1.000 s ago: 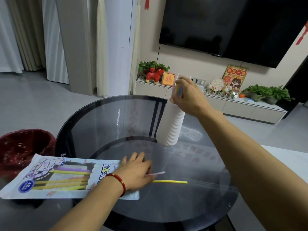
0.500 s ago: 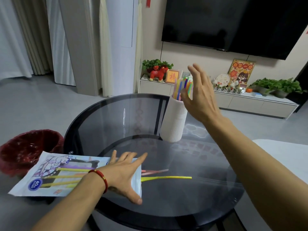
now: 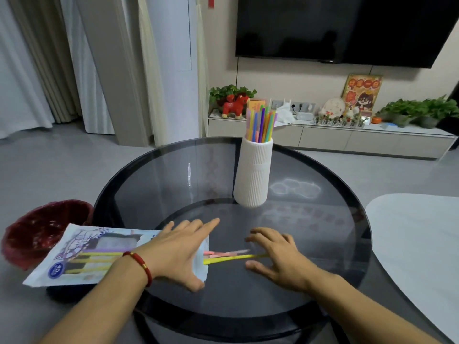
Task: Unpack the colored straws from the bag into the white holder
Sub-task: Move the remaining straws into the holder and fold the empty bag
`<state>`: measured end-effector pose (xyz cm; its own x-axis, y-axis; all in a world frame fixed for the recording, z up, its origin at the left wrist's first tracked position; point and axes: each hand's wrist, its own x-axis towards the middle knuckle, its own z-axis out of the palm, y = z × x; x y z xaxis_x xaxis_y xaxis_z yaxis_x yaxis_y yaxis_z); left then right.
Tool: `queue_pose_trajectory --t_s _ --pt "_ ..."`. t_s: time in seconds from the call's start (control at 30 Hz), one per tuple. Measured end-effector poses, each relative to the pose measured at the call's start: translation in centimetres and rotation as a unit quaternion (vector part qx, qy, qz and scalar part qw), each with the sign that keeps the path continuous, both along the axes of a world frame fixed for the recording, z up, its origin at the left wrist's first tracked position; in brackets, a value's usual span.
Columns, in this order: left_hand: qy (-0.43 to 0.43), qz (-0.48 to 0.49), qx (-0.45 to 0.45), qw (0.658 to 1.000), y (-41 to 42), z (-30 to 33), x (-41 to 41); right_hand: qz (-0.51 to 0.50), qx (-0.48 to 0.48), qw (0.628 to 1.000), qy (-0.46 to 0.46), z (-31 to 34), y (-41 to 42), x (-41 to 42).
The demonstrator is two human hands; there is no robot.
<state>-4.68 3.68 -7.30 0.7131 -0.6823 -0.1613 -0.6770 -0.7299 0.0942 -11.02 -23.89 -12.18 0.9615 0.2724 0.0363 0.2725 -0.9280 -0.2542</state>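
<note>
A ribbed white holder (image 3: 253, 172) stands upright at the middle of the round glass table (image 3: 323, 244), with several colored straws (image 3: 260, 125) sticking out of its top. The printed straw bag (image 3: 82, 254) lies flat at the table's left edge, yellow straws showing inside. A yellow straw (image 3: 231, 258) and pink straws (image 3: 227, 253) poke out of the bag's mouth onto the glass. My left hand (image 3: 178, 249) lies flat with spread fingers on the bag's open end. My right hand (image 3: 278, 256) hovers open over the tips of the loose straws, holding nothing.
A dark red bin (image 3: 37, 232) sits on the floor left of the table, partly under the bag. A white tabletop (image 3: 417, 244) lies to the right. A low TV cabinet (image 3: 347, 140) with plants and ornaments runs along the far wall.
My right hand let go of straws at the holder, then came down toward me to the loose straws by the bag's mouth. My left hand stays on the bag.
</note>
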Motion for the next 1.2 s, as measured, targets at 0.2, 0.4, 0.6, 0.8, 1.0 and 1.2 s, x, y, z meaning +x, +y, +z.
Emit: queue_pose_trajectory --t_s 0.2,0.4,0.6,0.8,1.0,1.2 --pt "-0.098 -0.026 -0.041 0.994 -1.3 0.3 0.0 0.014 0.046 0.997 -0.064 0.7 1.8 1.2" --pt "-0.226 -0.034 0.016 0.973 -3.0 1.0 -0.8 0.030 0.065 0.997 -0.027 0.5 2.8 0.5" --pt "-0.266 -0.107 0.032 0.957 -4.1 0.8 -1.0 0.039 0.001 0.995 -0.087 -0.2 4.2 0.3" --pt "-0.242 -0.112 0.007 0.964 -4.2 -0.3 -0.7 0.089 -0.094 0.989 -0.072 0.3 5.6 0.9" --pt "-0.196 -0.056 -0.032 0.978 -2.5 -1.0 1.1 0.052 -0.087 0.992 -0.080 1.9 2.3 1.7" --pt "-0.060 0.018 -0.053 0.997 -1.0 -1.8 2.5 0.022 -0.117 0.988 -0.097 4.0 -3.0 1.5"
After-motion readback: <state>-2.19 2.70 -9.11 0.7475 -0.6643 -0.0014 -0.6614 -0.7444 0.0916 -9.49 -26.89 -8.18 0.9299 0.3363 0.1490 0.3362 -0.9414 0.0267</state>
